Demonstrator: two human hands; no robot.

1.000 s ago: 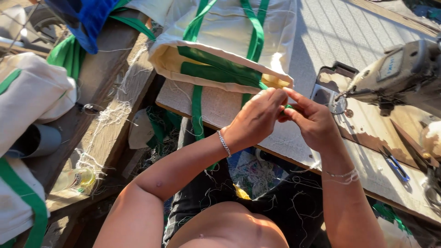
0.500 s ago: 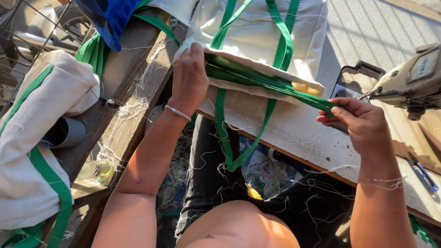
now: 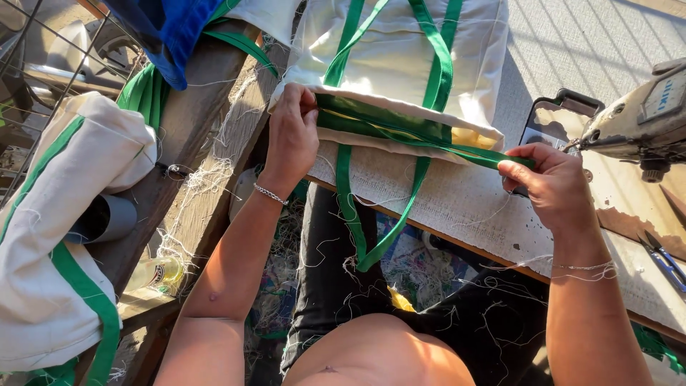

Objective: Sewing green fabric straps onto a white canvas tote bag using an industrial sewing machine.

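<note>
Stretching green strap (image 3: 400, 132) taut along cream bag (image 3: 400, 64) mouth at table (image 3: 457, 200) front edge | left hand (image 3: 293, 139) pinching bag corner | right hand (image 3: 550, 182) pinching strap end | keeping tension even, edges aligned

the sewing machine (image 3: 643, 121) runs off the right edge, so only its head end shows. the cream bag (image 3: 400, 64) is cut by the top edge, its upper part unseen. the left hand (image 3: 293, 136) covers the bag's corner, fingertips tucked under the cloth. the right hand (image 3: 550, 186) hides the green strap (image 3: 429, 139) end and part of a dark object behind it. scissors (image 3: 664, 261) leave the frame at right.
</note>
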